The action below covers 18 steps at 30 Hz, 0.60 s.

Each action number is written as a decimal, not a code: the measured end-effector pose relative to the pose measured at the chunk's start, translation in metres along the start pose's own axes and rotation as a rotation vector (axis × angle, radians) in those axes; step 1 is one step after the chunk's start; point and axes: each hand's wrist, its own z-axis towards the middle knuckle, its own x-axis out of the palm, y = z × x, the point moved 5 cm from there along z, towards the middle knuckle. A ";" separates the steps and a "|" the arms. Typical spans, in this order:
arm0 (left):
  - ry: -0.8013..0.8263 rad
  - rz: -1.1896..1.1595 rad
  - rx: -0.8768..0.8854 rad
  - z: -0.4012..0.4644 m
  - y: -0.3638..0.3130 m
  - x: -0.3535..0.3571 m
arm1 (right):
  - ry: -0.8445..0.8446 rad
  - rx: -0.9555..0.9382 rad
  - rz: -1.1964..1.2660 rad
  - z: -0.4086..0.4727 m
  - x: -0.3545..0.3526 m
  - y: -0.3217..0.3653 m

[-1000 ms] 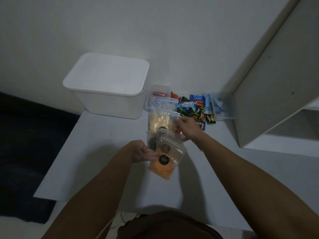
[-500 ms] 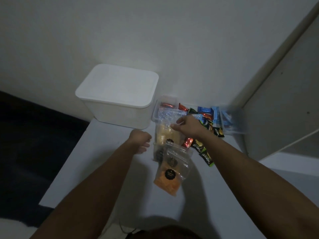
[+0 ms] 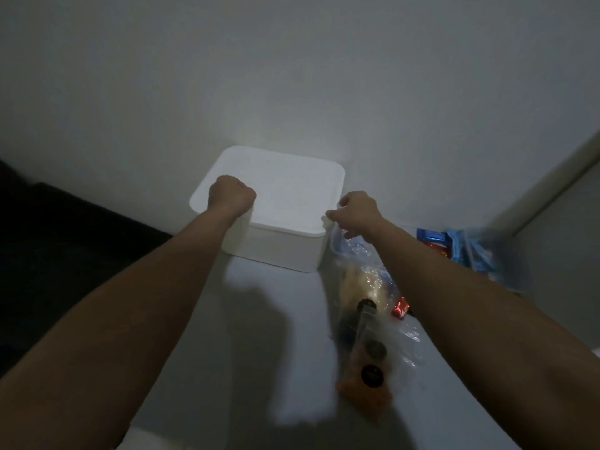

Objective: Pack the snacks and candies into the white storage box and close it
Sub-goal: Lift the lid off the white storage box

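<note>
The white storage box (image 3: 276,251) stands on the white table (image 3: 246,352) against the wall, its lid (image 3: 289,193) on. My left hand (image 3: 231,198) is curled over the lid's left edge. My right hand (image 3: 355,213) pinches the lid's right front corner with its fingertips. To the right of the box lie the snacks: a clear pouch of orange snacks (image 3: 367,389) with black round labels, a pale yellow snack bag (image 3: 358,280), a red candy (image 3: 401,309) and blue-wrapped candies (image 3: 454,248). My right forearm hides part of the pile.
A small clear plastic container (image 3: 339,246) sits right beside the box, under my right hand. A white shelf unit (image 3: 565,222) rises at the far right. Left of the table the surroundings are dark (image 3: 65,254). The wall is directly behind the box.
Both hands left the snack pouches and reached forward to the box lid. The camera moved closer, and the pouches now lie untouched on the table.
</note>
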 end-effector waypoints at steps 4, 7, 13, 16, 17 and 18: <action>-0.099 0.144 -0.014 0.029 0.015 -0.027 | -0.029 0.084 -0.004 0.014 0.008 0.007; -0.091 0.224 -0.098 0.047 0.033 -0.037 | -0.071 0.148 0.009 0.019 0.009 0.008; -0.015 0.160 -0.186 0.062 0.054 -0.043 | -0.109 0.231 0.062 0.027 0.009 0.008; -0.010 0.116 -0.241 0.070 0.062 -0.047 | -0.120 0.242 0.085 0.029 0.007 0.010; -0.017 0.118 -0.249 0.072 0.064 -0.048 | -0.124 0.248 0.088 0.029 0.006 0.011; -0.025 0.124 -0.257 0.072 0.064 -0.049 | -0.124 0.250 0.092 0.029 0.006 0.012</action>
